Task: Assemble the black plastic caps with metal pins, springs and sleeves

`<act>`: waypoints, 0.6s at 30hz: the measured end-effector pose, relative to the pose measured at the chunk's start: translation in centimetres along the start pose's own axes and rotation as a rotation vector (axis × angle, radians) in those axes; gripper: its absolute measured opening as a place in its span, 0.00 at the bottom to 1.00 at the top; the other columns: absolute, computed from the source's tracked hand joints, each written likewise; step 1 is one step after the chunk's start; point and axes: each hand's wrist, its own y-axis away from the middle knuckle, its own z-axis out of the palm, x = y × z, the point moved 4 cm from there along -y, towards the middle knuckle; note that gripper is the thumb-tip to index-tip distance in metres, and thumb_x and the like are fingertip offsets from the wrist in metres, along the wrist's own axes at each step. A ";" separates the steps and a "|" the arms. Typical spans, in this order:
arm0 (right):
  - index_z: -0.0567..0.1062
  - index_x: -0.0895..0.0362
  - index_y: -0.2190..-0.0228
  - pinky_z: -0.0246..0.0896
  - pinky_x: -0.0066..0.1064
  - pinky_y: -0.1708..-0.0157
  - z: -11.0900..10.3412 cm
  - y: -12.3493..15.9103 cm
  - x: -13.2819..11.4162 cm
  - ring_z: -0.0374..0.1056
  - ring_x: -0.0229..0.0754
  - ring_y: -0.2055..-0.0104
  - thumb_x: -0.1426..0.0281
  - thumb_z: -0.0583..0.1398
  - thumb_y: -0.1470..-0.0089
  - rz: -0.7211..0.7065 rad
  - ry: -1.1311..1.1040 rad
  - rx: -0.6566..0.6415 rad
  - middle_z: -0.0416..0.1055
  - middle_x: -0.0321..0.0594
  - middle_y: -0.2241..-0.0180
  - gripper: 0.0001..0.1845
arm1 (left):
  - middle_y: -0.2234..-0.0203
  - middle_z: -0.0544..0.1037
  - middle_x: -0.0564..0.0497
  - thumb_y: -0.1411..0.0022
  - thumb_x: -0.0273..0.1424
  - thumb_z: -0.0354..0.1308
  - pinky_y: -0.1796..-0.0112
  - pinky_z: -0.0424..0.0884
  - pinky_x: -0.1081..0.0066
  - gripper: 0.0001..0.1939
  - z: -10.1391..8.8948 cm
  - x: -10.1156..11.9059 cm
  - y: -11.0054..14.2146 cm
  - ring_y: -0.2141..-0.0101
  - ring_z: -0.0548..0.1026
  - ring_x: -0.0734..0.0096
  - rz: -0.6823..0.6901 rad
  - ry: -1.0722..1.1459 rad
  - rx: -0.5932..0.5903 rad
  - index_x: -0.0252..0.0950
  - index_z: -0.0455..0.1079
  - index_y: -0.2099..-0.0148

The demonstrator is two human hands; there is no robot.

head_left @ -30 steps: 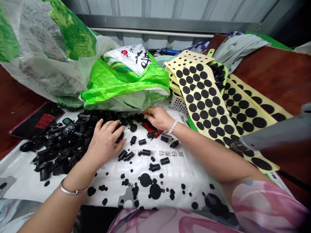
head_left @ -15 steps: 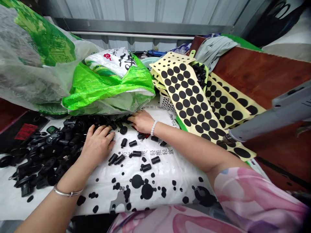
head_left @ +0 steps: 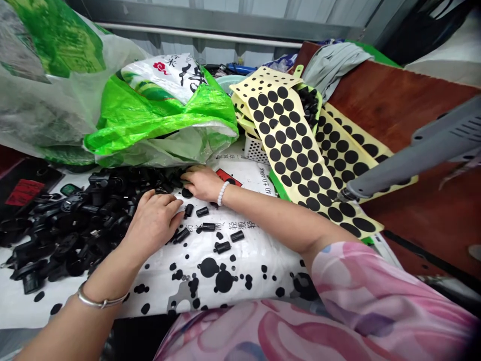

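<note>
A heap of black plastic parts (head_left: 90, 215) covers the left of the white printed sheet (head_left: 255, 265). At the heap's right edge lies my left hand (head_left: 156, 218), palm down, fingers loosely extended and thumb apart. My right hand (head_left: 205, 184) is at the heap's far right edge, its fingers stretched left among black pieces, thumb apart from them; I see nothing gripped in it. Several short black cylinders, among them one black cylinder (head_left: 237, 235), lie loose before my hands. Flat black discs, such as a large black disc (head_left: 209, 267), are scattered nearer my body.
Green and white plastic bags (head_left: 165, 120) bulge behind the heap. Yellowish sheets of black round stickers (head_left: 296, 145) lean over a white perforated basket (head_left: 256, 150) at right. A grey tool arm (head_left: 406, 155) juts in from the right edge.
My right hand has swept left, closer to my left hand. Black pieces beside it have left their places, and a red printed patch is more exposed. The view has shifted slightly.
</note>
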 end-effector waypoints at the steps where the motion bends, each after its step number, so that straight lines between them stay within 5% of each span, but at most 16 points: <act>1: 0.75 0.57 0.60 0.55 0.34 0.55 -0.7 0.4 0.1 0.65 0.45 0.54 0.70 0.55 0.42 0.003 -0.004 0.001 0.72 0.44 0.57 0.12 | 0.62 0.77 0.41 0.37 0.34 0.46 0.51 0.59 0.53 0.17 0.0 0.3 -0.2 0.60 0.73 0.56 -0.004 0.009 -0.010 0.32 0.73 0.57; 9: 0.72 0.61 0.56 0.57 0.34 0.57 -8.6 9.8 4.9 0.66 0.43 0.56 0.72 0.51 0.39 0.310 0.042 0.063 0.72 0.45 0.59 0.14 | 0.72 0.77 0.45 0.37 0.37 0.45 0.52 0.57 0.50 0.17 1.2 1.6 -1.3 0.67 0.74 0.54 0.004 -0.063 -0.079 0.34 0.73 0.62; 13: 0.73 0.61 0.56 0.58 0.35 0.58 -8.3 14.2 6.6 0.66 0.45 0.55 0.71 0.54 0.41 0.429 0.076 -0.025 0.72 0.46 0.58 0.13 | 0.71 0.77 0.47 0.38 0.36 0.46 0.50 0.57 0.48 0.15 1.7 1.6 -1.4 0.67 0.74 0.57 0.039 -0.079 -0.085 0.34 0.71 0.61; 18: 0.72 0.59 0.56 0.59 0.35 0.62 -6.2 16.6 5.6 0.67 0.46 0.58 0.65 0.57 0.43 0.413 0.068 -0.090 0.73 0.45 0.61 0.15 | 0.70 0.77 0.48 0.38 0.35 0.47 0.49 0.57 0.45 0.14 1.6 1.2 -0.9 0.67 0.75 0.58 0.048 -0.085 -0.003 0.34 0.69 0.57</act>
